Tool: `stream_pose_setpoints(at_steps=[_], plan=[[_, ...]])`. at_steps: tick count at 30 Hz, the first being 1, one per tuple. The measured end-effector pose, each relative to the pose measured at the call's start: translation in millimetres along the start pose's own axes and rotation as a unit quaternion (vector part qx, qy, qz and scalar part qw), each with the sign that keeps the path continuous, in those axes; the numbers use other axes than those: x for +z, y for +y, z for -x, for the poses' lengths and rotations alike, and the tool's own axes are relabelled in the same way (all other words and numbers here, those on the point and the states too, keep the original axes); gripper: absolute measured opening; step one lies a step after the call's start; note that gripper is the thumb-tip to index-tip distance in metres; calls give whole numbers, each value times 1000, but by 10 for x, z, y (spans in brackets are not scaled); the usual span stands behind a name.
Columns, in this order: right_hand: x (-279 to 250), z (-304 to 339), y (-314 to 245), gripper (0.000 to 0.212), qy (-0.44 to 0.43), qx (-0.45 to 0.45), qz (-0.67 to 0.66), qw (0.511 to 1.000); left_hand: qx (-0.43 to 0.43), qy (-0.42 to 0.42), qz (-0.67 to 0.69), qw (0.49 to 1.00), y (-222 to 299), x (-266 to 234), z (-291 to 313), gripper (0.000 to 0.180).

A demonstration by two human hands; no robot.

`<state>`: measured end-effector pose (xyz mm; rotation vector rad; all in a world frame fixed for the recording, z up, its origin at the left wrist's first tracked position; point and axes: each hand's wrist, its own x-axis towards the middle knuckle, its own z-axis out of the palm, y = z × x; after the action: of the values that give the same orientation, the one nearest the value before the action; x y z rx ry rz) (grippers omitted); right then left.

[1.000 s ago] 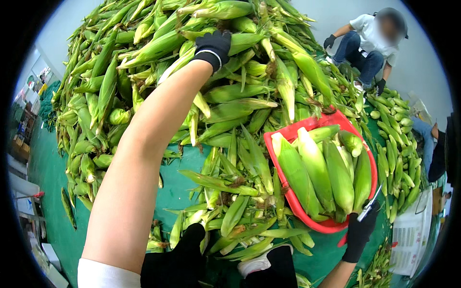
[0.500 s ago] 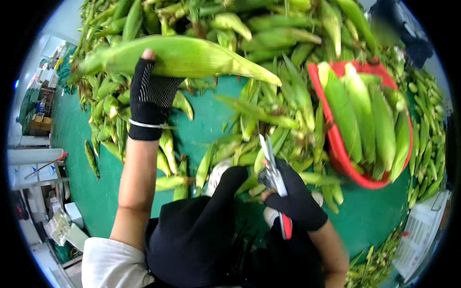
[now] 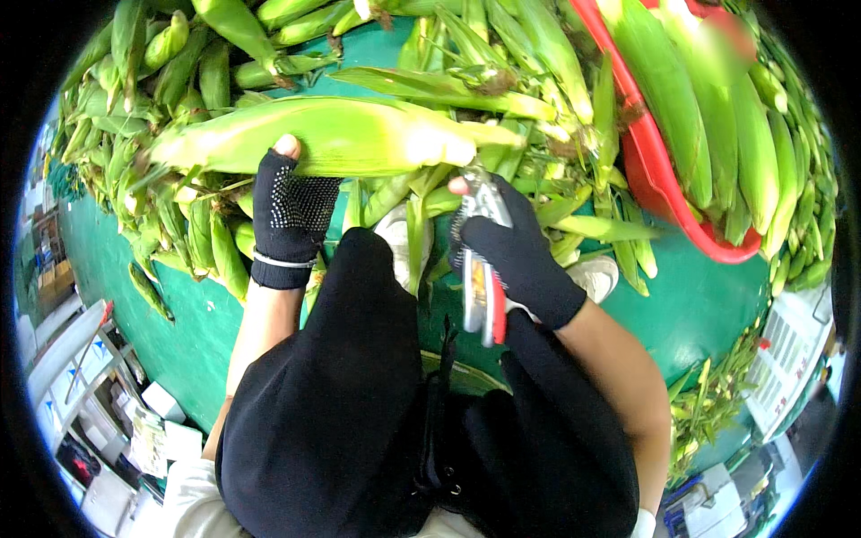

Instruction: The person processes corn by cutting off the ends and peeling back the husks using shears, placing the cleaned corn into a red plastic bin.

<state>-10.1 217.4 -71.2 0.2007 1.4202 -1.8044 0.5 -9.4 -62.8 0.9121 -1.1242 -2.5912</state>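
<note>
An ear of corn (image 3: 359,136) in its green husk lies level across my left hand (image 3: 291,215), with the thumb over the near side. That hand wears a black dotted glove with the fingertips bare. Pruning shears (image 3: 485,291) with red and pale handles are gripped in my right hand (image 3: 525,247), also in a black glove. Their upper end meets the pale right-hand end of the ear, by the stalk. The blades are mostly hidden there, so I cannot tell whether they are closed on it.
A red basket (image 3: 644,166) full of husked-on corn stands at the right. A large corn pile (image 3: 193,76) covers the far left, with loose leaves and ears (image 3: 439,88) ahead. My shoes (image 3: 595,278) rest on the green floor (image 3: 211,309). A white crate (image 3: 789,359) sits far right.
Both hands have come together: the ear is nearer my body, and the shears have risen to its right end. My view has shifted, with the red basket now higher in the picture.
</note>
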Motion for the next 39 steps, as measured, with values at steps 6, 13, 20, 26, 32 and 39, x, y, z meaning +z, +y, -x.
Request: stream_pose_setpoints(at_steps=[6, 13, 20, 26, 32, 39], plan=[[-227, -81, 18, 46, 62, -27, -169, 983, 47, -49, -44, 997, 208, -356, -338, 36], [18, 189, -185, 63, -67, -144, 338, 928, -73, -178, -93, 977, 290, -199, -429, 70], [-1, 110, -464, 66, -9, -217, 488, 846, -78, -329, -525, 781, 106, -164, -314, 41], [-111, 177, -295, 44, 7, -195, 389, 900, -111, -437, -552, 701, 46, -46, -476, 38], [-78, 308, -357, 45, 47, -161, 341, 925, -162, -458, -565, 667, -54, 189, -684, 51], [-228, 379, -317, 57, 129, -199, 393, 888, -124, -195, -367, 901, 42, 57, -897, 46]])
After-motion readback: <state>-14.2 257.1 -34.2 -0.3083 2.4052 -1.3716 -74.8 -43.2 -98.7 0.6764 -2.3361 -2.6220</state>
